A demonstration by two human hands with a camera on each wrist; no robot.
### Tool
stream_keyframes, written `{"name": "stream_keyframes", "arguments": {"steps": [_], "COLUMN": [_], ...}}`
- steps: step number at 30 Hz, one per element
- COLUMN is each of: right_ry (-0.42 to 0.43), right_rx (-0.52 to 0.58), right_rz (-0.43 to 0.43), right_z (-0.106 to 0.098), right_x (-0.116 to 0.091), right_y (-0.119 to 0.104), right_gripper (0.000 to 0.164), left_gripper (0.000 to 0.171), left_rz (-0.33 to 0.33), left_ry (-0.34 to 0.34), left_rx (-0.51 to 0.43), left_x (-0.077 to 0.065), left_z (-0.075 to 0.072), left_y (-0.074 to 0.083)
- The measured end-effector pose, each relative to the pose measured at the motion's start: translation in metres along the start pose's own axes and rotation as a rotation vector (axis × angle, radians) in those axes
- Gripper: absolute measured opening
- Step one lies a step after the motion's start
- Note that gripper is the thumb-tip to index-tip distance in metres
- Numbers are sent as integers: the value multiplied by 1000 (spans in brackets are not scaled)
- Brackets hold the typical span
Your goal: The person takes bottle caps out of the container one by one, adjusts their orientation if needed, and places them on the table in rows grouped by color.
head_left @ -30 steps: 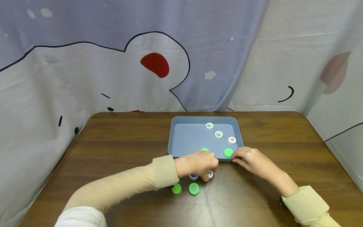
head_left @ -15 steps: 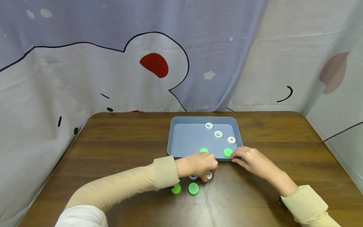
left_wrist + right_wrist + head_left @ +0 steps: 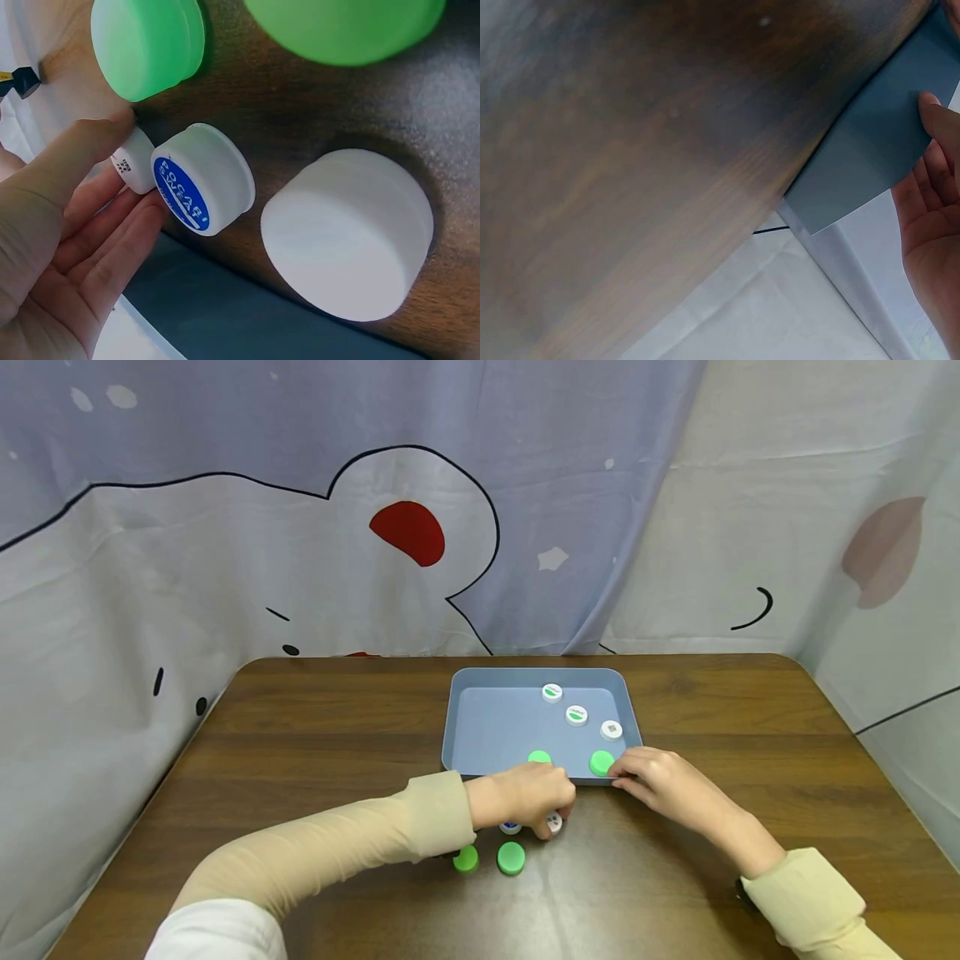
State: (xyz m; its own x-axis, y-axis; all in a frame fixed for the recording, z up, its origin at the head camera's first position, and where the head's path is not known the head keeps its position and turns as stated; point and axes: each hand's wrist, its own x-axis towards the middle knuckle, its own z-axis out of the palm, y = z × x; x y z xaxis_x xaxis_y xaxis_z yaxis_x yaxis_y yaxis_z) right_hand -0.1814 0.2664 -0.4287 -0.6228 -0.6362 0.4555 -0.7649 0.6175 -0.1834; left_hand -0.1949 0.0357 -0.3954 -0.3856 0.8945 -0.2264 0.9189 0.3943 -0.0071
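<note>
1. A small white round plastic cap with dark print [image 3: 554, 822] is just outside the tray's near wall; whether it touches the wood cannot be told.
2. The left hand [image 3: 519, 795] pinches this cap between thumb and fingers.
3. Just left of it lies a white round cap with a blue label [image 3: 180, 191]; a plain white round cap [image 3: 345, 236], seen from the left wrist, lies farther left.
4. Nearer the person are a bright green round cap [image 3: 466, 860] and, to its right, a deeper green round cap [image 3: 512, 858].
5. The right hand [image 3: 663, 781] grasps the near wall, by the right corner, of a shallow blue-grey rectangular tray [image 3: 491, 718].
6. Inside, two white caps with green print [image 3: 576, 716] and a white cap with a dark square mark [image 3: 611, 730] run from far centre towards the right; two light green caps [image 3: 602, 763] lie along the near side.
7. Beneath is a brown wood-grain table [image 3: 337, 727]; behind hangs a pale patterned curtain [image 3: 300, 552].
</note>
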Motion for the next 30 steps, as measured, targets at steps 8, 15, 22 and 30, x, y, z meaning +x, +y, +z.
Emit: {"name": "stream_keyframes", "arguments": {"steps": [8,15,22,30], "right_ry": [-7,-2,-6,-1], "right_rx": [4,6,7,10], "right_rz": [8,6,-1,-2], "right_z": [1,0,-1,0], "right_x": [0,0,0,0], "right_y": [0,0,0,0], "right_gripper": [16,16,16,17], "left_gripper": [27,33,29,29], "left_rz": [11,32,6,-49], "left_ry": [22,79,154,235], "left_rx": [7,-41,-92,-113], "left_x": [-4,-7,-6,-2], "left_z": [-4,-21,-34,-40], "left_y": [1,-5,-20,-41]}}
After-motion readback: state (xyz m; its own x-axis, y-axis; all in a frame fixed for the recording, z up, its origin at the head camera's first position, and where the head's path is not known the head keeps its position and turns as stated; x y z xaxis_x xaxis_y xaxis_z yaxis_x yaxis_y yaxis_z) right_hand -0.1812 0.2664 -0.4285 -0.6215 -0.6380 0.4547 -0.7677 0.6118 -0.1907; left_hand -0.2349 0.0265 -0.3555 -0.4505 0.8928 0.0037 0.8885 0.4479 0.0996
